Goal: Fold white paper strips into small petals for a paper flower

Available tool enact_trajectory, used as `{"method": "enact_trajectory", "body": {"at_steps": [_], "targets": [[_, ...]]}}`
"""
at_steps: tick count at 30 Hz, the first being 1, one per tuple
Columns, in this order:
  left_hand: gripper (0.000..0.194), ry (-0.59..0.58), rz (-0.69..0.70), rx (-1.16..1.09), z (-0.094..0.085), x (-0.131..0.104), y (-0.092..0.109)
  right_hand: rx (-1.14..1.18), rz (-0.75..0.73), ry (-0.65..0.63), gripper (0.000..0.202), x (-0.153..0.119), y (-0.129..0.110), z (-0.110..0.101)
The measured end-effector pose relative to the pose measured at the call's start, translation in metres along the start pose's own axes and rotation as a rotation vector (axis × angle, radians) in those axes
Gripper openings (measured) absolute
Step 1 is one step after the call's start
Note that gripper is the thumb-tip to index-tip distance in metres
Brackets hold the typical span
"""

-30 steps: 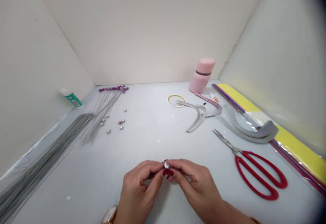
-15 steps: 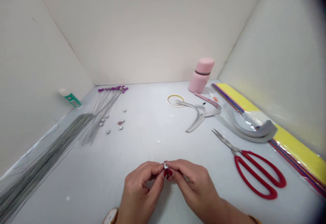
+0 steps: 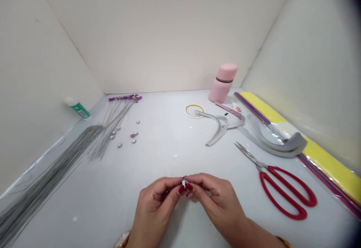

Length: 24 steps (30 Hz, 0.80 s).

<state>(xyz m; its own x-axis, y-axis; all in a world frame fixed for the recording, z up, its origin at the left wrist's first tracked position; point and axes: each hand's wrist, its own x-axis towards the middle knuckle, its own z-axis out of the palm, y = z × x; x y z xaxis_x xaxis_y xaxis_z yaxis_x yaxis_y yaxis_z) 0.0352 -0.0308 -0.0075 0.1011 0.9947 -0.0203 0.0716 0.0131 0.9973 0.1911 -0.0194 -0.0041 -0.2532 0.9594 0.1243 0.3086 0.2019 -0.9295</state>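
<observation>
A tiny silvery-white paper star is pinched between the fingertips of both hands, low in the middle of the view. My left hand grips it from the left with thumb and forefinger. From the other side, my right hand closes thumb and forefinger on it. The fingertips hide part of the star. Several similar small silver stars lie loose on the table to the left, beyond my left hand. One reddish piece lies among them.
Red-handled scissors lie at right. Behind them are grey-white paper strips, yellow packaged sheets, a tape ring and a pink bottle. Grey wires, purple-tipped stems and a green-white tube lie left.
My fingers have shifted slightly around the star, and more of its silvery face shows. Both hands have barely moved. The things on the table are unchanged.
</observation>
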Motion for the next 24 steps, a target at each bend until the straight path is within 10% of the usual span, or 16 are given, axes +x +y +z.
{"method": "enact_trajectory", "body": {"at_steps": [24], "targets": [[0.015,0.037,0.426,0.521,-0.0064,0.0009,0.0057,-0.14,-0.141,-0.036,0.019,0.0006,0.0033,0.0008]]}}
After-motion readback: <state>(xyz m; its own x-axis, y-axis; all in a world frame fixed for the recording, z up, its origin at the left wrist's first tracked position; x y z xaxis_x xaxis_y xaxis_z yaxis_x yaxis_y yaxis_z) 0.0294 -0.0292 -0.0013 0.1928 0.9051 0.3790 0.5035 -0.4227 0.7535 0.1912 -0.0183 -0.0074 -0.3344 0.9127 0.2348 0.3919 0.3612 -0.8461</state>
